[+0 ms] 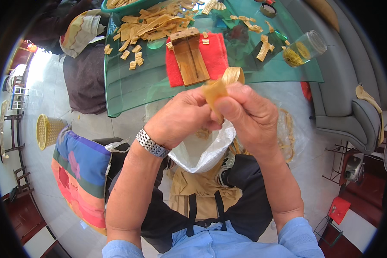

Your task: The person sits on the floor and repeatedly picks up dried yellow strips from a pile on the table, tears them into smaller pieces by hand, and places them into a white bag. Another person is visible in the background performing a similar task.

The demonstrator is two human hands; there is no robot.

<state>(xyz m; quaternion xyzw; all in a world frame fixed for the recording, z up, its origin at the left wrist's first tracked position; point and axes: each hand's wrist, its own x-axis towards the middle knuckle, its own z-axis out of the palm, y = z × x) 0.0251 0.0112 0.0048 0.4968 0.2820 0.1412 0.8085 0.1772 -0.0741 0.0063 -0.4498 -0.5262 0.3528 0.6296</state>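
Note:
In front of my chest, both hands are closed on a pale yellow dried strip (215,94). My left hand (182,114), with a metal watch at the wrist, pinches it from the left. My right hand (254,116) grips it between thumb and fingers. A curled, ribbed end of strip (233,75) rises above my right fingers. Just beyond the hands, a wooden board with a raised block (191,60) lies on a red cloth (219,49). Below them a white bag (200,159) gapes between my knees, its contents mostly hidden.
The glass table (133,94) carries a heap of yellow strips (157,26), short cut pieces (135,56), a jar (305,48) lying on its side and a tape roll (268,10). A grey sofa (337,94) borders the right; a yellow basket (50,131) is at left.

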